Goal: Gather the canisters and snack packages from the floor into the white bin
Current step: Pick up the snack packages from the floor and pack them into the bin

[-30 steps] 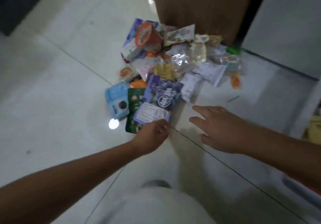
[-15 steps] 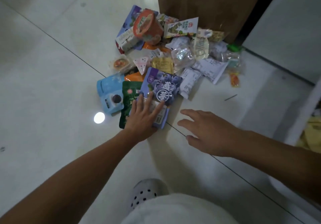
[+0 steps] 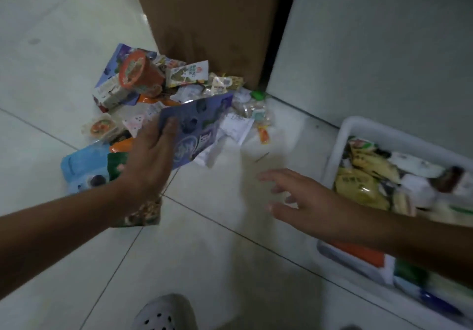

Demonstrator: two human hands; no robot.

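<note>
— Item: purple snack pouch (image 3: 197, 122), lifted over the floor pile (image 3: 179, 86), left hand (image 3: 151, 160) fingers clamped on its lower edge.
— Handling?
— Light, floppy, slick; pinch a sealed edge. Right hand (image 3: 302, 201) spread, empty, beside white bin (image 3: 358, 127).

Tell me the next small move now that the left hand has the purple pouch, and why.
Probably swing the left hand rightward and drop the purple pouch into the white bin. The pouch is already gripped and lifted, and the bin sits open to the right.
</note>
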